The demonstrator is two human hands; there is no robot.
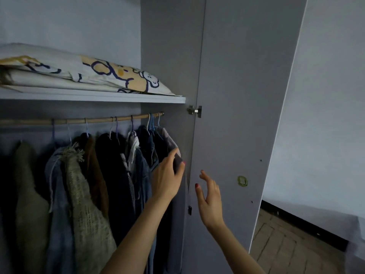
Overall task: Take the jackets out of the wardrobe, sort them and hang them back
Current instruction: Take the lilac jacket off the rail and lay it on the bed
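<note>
Several jackets hang on hangers from a wooden rail [83, 120] inside the open wardrobe. From the left hang an olive jacket [27, 186], a knitted beige one [85, 204], a brown one [94, 171], dark and denim ones [142, 175], and a pale grey jacket [169, 139] at the far right. My left hand [167, 177] grips the shoulder edge of that grey jacket. My right hand [209, 198] hovers open beside it, in front of the wardrobe's door edge, holding nothing.
A patterned pillow [88, 74] lies on the shelf [118, 98] above the rail. The open wardrobe door [246, 115] stands at the right with a hinge [195, 111]. Wooden floor [286, 244] and a white wall show at the far right.
</note>
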